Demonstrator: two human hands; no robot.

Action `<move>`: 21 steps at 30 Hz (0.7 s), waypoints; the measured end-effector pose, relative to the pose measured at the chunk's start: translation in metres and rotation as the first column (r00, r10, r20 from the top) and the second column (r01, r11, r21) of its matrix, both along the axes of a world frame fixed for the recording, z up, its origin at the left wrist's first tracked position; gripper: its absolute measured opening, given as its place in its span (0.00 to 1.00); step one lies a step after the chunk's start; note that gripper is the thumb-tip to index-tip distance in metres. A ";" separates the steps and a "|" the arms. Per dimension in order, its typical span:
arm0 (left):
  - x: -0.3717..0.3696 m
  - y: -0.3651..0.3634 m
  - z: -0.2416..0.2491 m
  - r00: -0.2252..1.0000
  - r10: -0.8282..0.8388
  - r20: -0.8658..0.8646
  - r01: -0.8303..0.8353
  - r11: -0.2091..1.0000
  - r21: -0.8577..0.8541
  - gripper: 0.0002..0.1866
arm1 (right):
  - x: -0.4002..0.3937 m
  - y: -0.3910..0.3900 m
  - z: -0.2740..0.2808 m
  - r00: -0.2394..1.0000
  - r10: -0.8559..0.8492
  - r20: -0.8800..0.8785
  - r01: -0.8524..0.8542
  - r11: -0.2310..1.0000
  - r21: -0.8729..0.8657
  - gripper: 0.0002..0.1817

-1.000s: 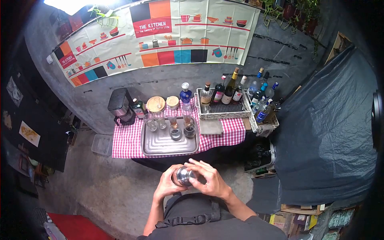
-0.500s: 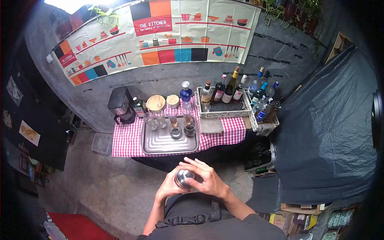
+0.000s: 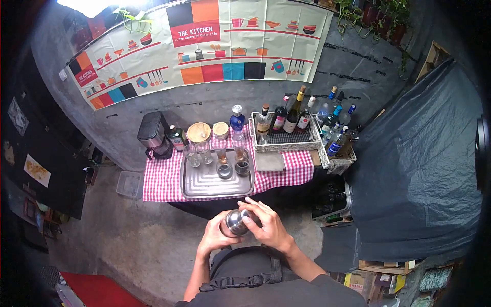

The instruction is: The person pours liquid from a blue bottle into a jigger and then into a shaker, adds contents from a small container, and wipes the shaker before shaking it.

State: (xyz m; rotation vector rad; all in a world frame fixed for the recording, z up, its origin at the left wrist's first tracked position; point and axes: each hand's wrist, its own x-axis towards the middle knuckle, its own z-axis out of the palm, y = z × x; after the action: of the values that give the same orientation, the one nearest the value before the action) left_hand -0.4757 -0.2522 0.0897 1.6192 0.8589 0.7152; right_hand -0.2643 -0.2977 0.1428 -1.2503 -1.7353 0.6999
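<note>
Item: rounded shiny steel shaker (image 3: 235, 221), lower centre of the frame, clasped between both our hands. Our left hand (image 3: 215, 236) curls closed around its left side; our right hand (image 3: 269, 228) wraps its right side, fingers (image 3: 254, 209) over the top. Above it: a ribbed metal tray (image 3: 204, 183) with glasses (image 3: 224, 168) on a red-checked tablecloth (image 3: 163, 181); a wicker basket (image 3: 286, 143) of bottles at centre right.
</note>
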 end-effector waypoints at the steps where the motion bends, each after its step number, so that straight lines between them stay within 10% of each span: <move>1: -0.003 0.001 -0.001 0.999 0.036 -0.015 -0.035 0.999 0.020 0.43 | 0.000 -0.002 0.001 1.000 0.013 -0.005 -0.013 1.000 -0.010 0.22; 9: 0.006 -0.007 0.008 0.988 -0.055 0.141 0.069 0.993 -0.096 0.42 | -0.003 0.001 0.006 0.995 0.092 -0.023 -0.091 0.995 0.027 0.22; 14: -0.008 0.003 -0.014 0.999 0.037 0.001 -0.037 0.992 0.123 0.43 | -0.004 -0.008 0.010 0.996 0.088 -0.008 -0.088 0.996 -0.013 0.18; 21: 0.001 -0.006 -0.001 0.996 -0.056 0.067 0.065 0.987 -0.146 0.44 | -0.005 0.004 0.004 0.999 0.026 -0.021 -0.025 0.999 0.034 0.24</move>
State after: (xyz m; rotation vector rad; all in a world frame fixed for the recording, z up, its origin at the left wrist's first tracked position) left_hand -0.4743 -0.2581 0.0884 1.4771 0.7956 0.6407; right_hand -0.2691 -0.2938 0.1467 -1.1953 -1.7412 0.6932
